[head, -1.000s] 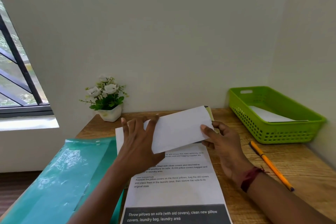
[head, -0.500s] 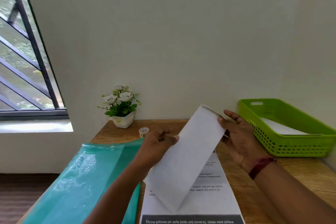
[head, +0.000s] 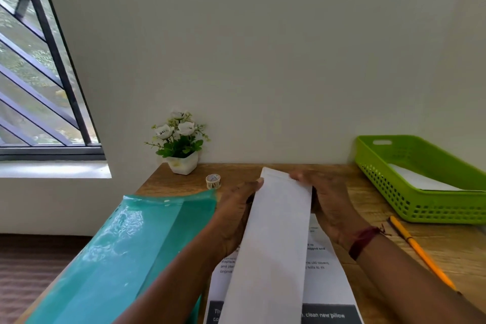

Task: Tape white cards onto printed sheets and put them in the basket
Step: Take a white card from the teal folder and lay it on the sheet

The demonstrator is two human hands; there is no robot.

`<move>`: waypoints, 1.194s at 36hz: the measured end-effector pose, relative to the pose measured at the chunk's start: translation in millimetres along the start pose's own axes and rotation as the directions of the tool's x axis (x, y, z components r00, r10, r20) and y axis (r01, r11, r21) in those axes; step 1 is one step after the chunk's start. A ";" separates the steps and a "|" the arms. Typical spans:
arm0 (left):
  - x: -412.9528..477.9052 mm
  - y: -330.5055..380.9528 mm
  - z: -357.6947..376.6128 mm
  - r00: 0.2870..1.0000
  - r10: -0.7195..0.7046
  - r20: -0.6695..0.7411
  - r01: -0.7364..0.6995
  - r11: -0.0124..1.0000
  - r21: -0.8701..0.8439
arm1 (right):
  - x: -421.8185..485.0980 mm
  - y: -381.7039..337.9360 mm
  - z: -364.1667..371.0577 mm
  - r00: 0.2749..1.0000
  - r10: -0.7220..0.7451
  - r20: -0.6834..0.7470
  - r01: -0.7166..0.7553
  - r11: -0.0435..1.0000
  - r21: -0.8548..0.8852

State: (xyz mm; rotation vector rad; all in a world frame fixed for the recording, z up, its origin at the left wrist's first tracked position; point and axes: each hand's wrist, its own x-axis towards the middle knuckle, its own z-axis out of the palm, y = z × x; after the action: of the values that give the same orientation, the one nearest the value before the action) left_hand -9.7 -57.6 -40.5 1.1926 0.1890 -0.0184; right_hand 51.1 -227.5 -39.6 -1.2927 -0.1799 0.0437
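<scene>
Left hand (head: 236, 216) and right hand (head: 330, 202) each grip a long edge of the card (head: 276, 244) near its far end, fingers curled round it, card lengthwise over the sheet (head: 323, 279); basket (head: 420, 208) at far right.

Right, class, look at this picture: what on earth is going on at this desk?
A person holds a long white card with both hands, left hand at its left edge and right hand at its right, over a printed sheet on the wooden desk. The tape roll sits untouched beside the potted plant. The green basket on the right already holds white paper.
</scene>
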 end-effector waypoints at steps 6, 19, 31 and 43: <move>2.0 -0.4 2.5 0.994 0.053 -0.095 -0.044 0.995 0.095 | -7.7 1.9 9.6 0.999 -0.035 0.023 0.037 0.996 -0.086; -0.8 -5.7 7.1 0.971 0.089 -0.223 -0.056 0.987 0.152 | -19.0 0.5 20.3 0.998 0.054 0.018 -0.052 0.994 -0.096; 0.5 -3.2 2.2 0.902 0.207 -0.379 -0.156 0.974 0.162 | -47.3 4.6 18.6 0.948 0.289 0.131 -0.266 0.949 -0.169; 6.3 10.6 -23.1 0.801 0.208 -0.562 -0.227 0.973 0.038 | -73.5 -7.3 -14.0 0.794 0.458 0.399 -0.226 0.833 -0.505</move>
State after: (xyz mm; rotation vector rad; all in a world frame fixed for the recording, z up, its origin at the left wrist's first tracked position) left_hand -5.4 -31.7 -39.9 1.1564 0.5701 0.5488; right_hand -19.6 -252.6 -44.2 -1.7348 -0.4165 0.7154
